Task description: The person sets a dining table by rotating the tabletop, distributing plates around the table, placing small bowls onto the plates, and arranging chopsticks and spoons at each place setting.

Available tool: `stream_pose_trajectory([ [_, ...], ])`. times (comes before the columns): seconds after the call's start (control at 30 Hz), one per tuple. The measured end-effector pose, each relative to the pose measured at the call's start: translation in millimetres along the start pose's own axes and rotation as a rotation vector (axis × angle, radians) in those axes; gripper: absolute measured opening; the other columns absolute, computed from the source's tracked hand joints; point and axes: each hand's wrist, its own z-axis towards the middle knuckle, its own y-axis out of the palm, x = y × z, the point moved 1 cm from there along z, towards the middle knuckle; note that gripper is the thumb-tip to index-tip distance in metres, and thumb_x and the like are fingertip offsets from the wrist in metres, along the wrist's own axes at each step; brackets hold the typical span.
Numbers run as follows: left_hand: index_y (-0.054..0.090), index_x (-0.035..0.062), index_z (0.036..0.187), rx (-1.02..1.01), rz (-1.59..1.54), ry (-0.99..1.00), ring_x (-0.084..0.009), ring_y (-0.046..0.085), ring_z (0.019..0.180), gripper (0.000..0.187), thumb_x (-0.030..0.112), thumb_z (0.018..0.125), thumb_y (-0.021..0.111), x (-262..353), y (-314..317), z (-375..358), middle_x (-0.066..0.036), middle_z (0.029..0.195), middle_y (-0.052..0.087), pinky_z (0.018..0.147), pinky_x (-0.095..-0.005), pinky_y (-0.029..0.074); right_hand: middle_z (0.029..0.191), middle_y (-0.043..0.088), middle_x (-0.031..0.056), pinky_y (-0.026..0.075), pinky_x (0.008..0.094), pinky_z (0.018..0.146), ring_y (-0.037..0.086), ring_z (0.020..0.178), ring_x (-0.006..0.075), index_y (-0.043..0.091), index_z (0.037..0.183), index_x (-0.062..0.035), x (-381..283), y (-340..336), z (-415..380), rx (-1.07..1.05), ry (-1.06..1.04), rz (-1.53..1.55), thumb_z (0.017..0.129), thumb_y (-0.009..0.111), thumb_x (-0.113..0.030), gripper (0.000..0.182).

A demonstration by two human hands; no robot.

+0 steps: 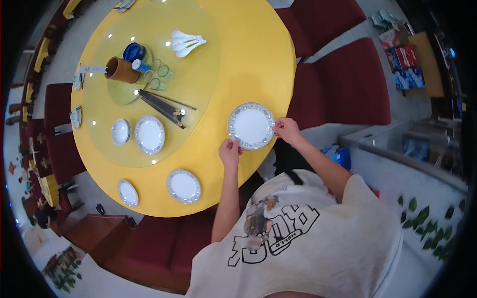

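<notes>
A white plate point(251, 126) with a grey patterned rim is between my two hands, over the near right edge of the round yellow table point(258, 59). My left hand point(230, 151) pinches its lower left rim, the thumb lying on top. On the plate's right side, the fingers of my right hand point(287, 130) close on the rim. Matching plates lie to the left: one plate point(184, 186) near the table's front edge, and another plate point(127, 192) farther left.
The glass turntable point(203, 74) carries stacked plates point(149, 134), bowls point(120, 131), dark chopsticks point(164, 107), white spoons point(187, 43), small glasses point(155, 84) and a wooden pot point(120, 70). Dark red chairs point(343, 84) stand around the table. Boxes point(405, 64) are at the right.
</notes>
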Motion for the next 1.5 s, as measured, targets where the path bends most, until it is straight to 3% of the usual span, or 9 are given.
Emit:
stream_pose_trajectory([
  [0.17,0.052,0.0019,0.074,0.077,0.124,0.076,-0.01,0.054,0.047,0.018,0.01,0.086,0.062,26,56,60,-0.004,0.059,0.057,0.044,-0.0223,0.045,0.063,0.061,0.006,0.047,0.0267,0.054,0.06,0.058,0.012,0.058,0.075,0.0008,-15,-43,79,0.004,-0.108,-0.09,0.076,0.067,-0.01,0.014],
  [0.27,0.051,0.0016,0.073,0.145,0.091,0.076,-0.009,0.053,0.047,0.019,0.01,0.086,0.062,40,78,90,-0.004,0.058,0.056,0.042,-0.0223,0.044,0.064,0.061,0.0064,0.047,0.0276,0.056,0.06,0.059,0.0138,0.058,0.078,0.0011,-17,-50,121,-0.041,-0.102,0.186,0.076,0.067,-0.01,0.014],
  [0.57,0.053,0.0005,0.075,0.3,0.159,0.003,-0.0086,0.053,0.047,0.016,0.009,0.085,0.063,33,90,103,-0.005,0.062,0.057,0.041,-0.0214,0.043,0.068,0.063,0.0084,0.048,0.0279,0.057,0.061,0.059,0.0158,0.06,0.082,0.0007,-8,-43,158,-0.062,-0.178,0.108,0.077,0.066,-0.009,0.013],
  [0.8,0.056,-0.0009,0.081,0.326,0.07,-0.098,-0.0113,0.056,0.053,0.019,0.016,0.087,0.059,31,85,103,-0.006,0.066,0.059,0.045,-0.0236,0.045,0.077,0.065,0.009,0.049,0.026,0.057,0.062,0.062,0.0143,0.06,0.093,0.0041,-10,-53,158,-0.191,-0.03,0.282,0.084,0.061,-0.015,0.021],
  [0.87,0.057,-0.0012,0.084,0.383,-0.045,-0.135,-0.0127,0.057,0.056,0.019,0.017,0.089,0.056,33,66,95,-0.007,0.068,0.06,0.048,-0.0248,0.047,0.081,0.066,0.011,0.051,0.0268,0.06,0.063,0.065,0.0145,0.061,0.097,0.0036,-20,-64,153,-0.033,-0.018,0.008,0.084,0.061,-0.019,0.025],
  [0.97,0.059,-0.0021,0.081,0.705,0.024,0.149,-0.0143,0.059,0.058,0.017,0.014,0.087,0.054,39,23,72,-0.008,0.067,0.061,0.055,-0.028,0.048,0.076,0.065,0.0085,0.051,0.0267,0.061,0.063,0.066,0.0136,0.061,0.094,0.0014,-47,-73,135,0.149,-0.122,-0.072,0.084,0.06,-0.014,0.018],
  [1.17,0.057,0.0003,0.092,1.265,0.282,0.24,-0.0197,0.055,0.067,0.016,0.014,0.086,0.053,59,-143,51,-0.009,0.074,0.059,0.067,-0.0328,0.046,0.076,0.063,0.0073,0.049,0.0243,0.06,0.061,0.067,0.0116,0.059,0.094,0.0006,-111,26,103,-0.129,-0.31,-0.012,0.085,0.056,-0.009,0.013],
  [1.3,0.047,-0.0036,0.116,1.221,0.312,0.235,-0.023,0.059,0.079,0.036,0.016,0.086,0.053,52,-237,76,-0.013,0.083,0.062,0.074,-0.0341,0.046,0.085,0.064,0.0076,0.049,0.0259,0.06,0.061,0.07,0.0133,0.06,0.098,-0.001,-149,154,79,-0.46,-0.073,0.087,0.085,0.057,-0.014,0.019],
  [1.5,0.056,-0.0073,0.104,0.872,0.205,0.002,-0.0186,0.063,0.062,0.03,0.017,0.085,0.057,40,-284,108,-0.015,0.08,0.065,0.059,-0.0292,0.05,0.087,0.065,0.0076,0.05,0.0272,0.056,0.063,0.071,0.0147,0.059,0.102,-0.0014,-168,261,59,-0.597,0.021,0.095,0.083,0.057,-0.014,0.022],
])
